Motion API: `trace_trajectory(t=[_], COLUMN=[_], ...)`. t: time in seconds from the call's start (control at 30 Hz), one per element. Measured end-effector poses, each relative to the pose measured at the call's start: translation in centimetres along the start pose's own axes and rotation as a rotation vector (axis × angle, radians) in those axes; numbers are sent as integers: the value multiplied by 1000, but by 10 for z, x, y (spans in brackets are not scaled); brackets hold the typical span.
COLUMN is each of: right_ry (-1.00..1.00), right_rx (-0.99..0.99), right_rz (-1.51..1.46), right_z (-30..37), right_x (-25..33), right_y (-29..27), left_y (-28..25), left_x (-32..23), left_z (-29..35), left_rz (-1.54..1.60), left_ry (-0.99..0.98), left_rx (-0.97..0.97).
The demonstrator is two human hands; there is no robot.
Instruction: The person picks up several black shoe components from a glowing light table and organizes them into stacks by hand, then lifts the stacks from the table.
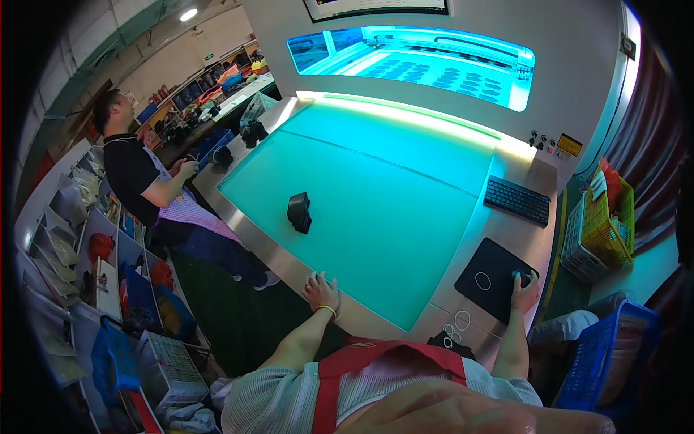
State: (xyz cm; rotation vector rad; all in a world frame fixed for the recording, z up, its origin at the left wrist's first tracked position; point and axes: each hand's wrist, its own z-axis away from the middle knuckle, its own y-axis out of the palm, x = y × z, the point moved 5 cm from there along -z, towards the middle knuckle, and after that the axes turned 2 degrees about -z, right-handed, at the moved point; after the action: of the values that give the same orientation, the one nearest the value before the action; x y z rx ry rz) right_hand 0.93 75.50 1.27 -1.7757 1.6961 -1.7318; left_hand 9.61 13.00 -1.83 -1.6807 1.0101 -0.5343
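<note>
One keyboard (pixel 517 201), one mouse pad (pixel 481 289), one mouse (pixel 516 274), one monitor (pixel 376 7) and one black bundle (pixel 298 212) are showing, two hands (left hand (pixel 320 291), right hand (pixel 525 291)) are showing too, plus one co-worker (pixel 130 170).

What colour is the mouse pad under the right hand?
The mouse pad is black; it shows best in the head view.

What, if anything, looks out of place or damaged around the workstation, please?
Nothing looks spilled or clearly damaged. Slightly untidy: one thin white loop lies on the black mouse pad, and more white loops lie near the edge of the table, scattered rather than gathered.
</note>
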Motion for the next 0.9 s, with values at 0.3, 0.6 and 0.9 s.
trace_trajectory(t=[0.3,0.6,0.9], right_ry=[-13,-34,-18], right_rx=[3,-6,5], right_rz=[14,41,71], right_z=[-1,0,1], right_x=[2,0,3], right_y=[2,3,1], left_y=[0,1,4], left_x=[-1,1,1], left_z=[-2,-1,0], left_rz=[4,14,9], left_ry=[-1,-2,13], left_rx=[11,4,-19])
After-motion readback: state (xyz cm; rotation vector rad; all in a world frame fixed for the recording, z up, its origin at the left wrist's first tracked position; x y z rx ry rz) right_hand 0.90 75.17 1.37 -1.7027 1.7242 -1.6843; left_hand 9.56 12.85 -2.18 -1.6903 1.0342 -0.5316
